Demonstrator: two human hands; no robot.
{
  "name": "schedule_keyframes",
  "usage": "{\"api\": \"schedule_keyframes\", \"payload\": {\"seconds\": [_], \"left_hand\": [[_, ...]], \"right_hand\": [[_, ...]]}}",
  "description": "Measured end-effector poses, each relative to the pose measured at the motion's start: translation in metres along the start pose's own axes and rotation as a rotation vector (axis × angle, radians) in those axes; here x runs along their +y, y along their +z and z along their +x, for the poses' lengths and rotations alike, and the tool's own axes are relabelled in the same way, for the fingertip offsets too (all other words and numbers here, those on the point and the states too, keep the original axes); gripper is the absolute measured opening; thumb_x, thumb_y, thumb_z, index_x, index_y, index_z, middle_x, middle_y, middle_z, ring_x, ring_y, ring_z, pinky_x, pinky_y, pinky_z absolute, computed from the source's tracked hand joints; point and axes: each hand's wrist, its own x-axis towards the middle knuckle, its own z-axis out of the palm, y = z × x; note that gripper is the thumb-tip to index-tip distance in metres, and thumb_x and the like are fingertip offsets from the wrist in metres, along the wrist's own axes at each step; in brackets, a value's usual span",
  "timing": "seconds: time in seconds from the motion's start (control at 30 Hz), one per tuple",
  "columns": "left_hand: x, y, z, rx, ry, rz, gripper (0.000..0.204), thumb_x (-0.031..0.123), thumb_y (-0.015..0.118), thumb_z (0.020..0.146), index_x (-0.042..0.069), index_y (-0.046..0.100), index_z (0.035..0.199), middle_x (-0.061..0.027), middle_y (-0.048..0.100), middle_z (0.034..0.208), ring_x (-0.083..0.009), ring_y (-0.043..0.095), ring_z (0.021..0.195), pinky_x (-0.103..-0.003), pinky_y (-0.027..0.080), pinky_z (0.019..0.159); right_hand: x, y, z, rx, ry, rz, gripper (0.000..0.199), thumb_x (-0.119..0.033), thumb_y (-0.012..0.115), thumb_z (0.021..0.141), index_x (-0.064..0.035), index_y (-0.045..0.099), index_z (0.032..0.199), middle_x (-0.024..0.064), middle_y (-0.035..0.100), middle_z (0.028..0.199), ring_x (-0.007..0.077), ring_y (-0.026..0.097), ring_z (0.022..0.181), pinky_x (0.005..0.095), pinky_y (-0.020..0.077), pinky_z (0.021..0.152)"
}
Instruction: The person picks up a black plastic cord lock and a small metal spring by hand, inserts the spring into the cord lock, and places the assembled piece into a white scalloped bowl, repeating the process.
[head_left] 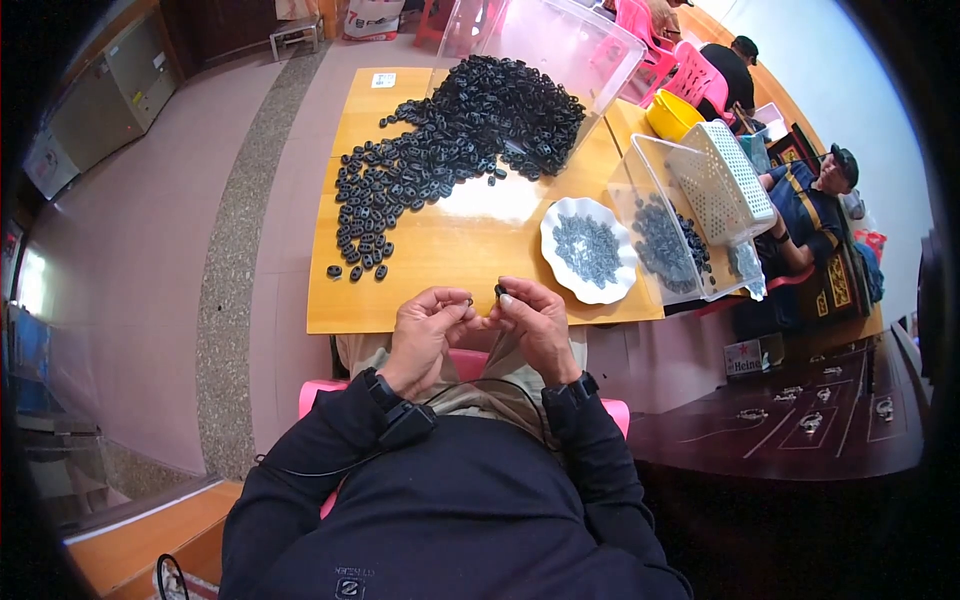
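My right hand (538, 322) pinches a small black plastic piece (500, 290) between thumb and fingers, just off the table's near edge. Beside it my left hand (432, 330) is closed in a pinch, its fingertips close to the right hand's. What it grips is too small to make out. Beyond my hands lies a large heap of black two-hole oval plastic pieces (400, 180) on the wooden table (450, 270). To the right stands a white scalloped plate (549, 262) holding many small greyish translucent parts (587, 250).
A large clear bin (610, 70) lies behind the heap. Right of the plate, a clear box (640, 165) contains black and grey pieces, next to a white perforated basket (735, 185). A yellow bowl (673, 117) stands behind. Another person (815, 215) sits at the right.
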Motion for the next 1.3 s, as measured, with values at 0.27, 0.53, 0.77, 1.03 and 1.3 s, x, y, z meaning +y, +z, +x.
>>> {"api": "schedule_keyframes", "payload": {"seconds": [0.27,0.53,0.77,1.03,1.3], "left_hand": [[0.006,0.006,0.001,0.047,0.004,-0.048,0.018,0.003,0.058,0.091,-0.003,0.059,0.108,-0.0085,0.063,0.095,-0.0165,0.064,0.084,-0.028,0.056,0.078],[0.002,0.006,0.004,0.057,0.136,0.157,0.03,-0.001,0.066,0.085,-0.005,0.056,0.114,-0.0086,0.064,0.097,-0.0143,0.064,0.087,-0.025,0.053,0.078],[0.012,0.012,-0.002,0.042,0.144,0.223,0.036,-0.002,0.068,0.083,-0.005,0.055,0.116,-0.0084,0.065,0.096,-0.0122,0.064,0.087,-0.023,0.053,0.078],[0.011,0.011,-0.001,-0.001,0.179,0.261,0.035,-0.002,0.068,0.083,-0.004,0.055,0.115,-0.0076,0.065,0.094,-0.0117,0.064,0.086,-0.023,0.054,0.077],[0.016,0.012,-0.002,-0.047,0.204,0.376,0.039,-0.003,0.069,0.08,-0.003,0.055,0.116,-0.0046,0.063,0.094,-0.011,0.062,0.086,-0.023,0.053,0.079]], "right_hand": [[0.004,-0.007,0.001,-0.056,-0.029,-0.139,0.02,-0.008,0.061,0.091,0.0031,0.061,0.108,0.0091,0.067,0.086,0.0152,0.066,0.073,0.0245,0.054,0.064],[0.004,0.013,-0.005,-0.026,0.026,-0.124,0.017,-0.009,0.06,0.092,0.0009,0.063,0.106,0.0072,0.067,0.087,0.0118,0.063,0.073,0.0224,0.0513,0.065],[0.005,0.016,-0.006,-0.051,0.075,-0.058,0.018,-0.011,0.062,0.092,0.0011,0.064,0.105,0.0059,0.067,0.087,0.0113,0.063,0.074,0.0229,0.0527,0.066],[-0.009,0.017,-0.007,-0.079,0.054,-0.198,0.015,-0.008,0.064,0.089,0.002,0.067,0.1,0.0058,0.068,0.086,0.0111,0.063,0.075,0.0226,0.0516,0.067],[-0.024,0.012,-0.007,-0.092,-0.057,-0.413,0.011,0.002,0.068,0.082,0.0044,0.069,0.093,0.0069,0.068,0.085,0.0114,0.064,0.076,0.0228,0.052,0.07]]}}
